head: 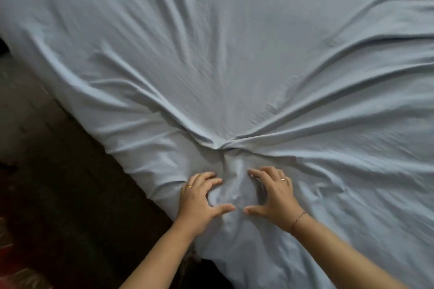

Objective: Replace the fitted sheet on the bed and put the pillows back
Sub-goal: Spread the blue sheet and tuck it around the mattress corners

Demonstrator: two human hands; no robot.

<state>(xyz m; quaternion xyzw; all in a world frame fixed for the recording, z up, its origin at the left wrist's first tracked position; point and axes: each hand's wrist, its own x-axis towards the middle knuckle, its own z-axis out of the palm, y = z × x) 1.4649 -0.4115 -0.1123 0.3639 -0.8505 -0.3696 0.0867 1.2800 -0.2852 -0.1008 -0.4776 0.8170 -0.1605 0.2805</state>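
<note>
From the head view, the sheet lies spread across the bed, with folds running to a gathered knot near the close corner. It looks light, soft and limp, likely to slide and bunch, so the loose corner cloth is probably the best place to take hold. The left hand curls half-closed round a wad of sheet. The right hand, fingers bent and thumb out, cups the same mound.
</note>
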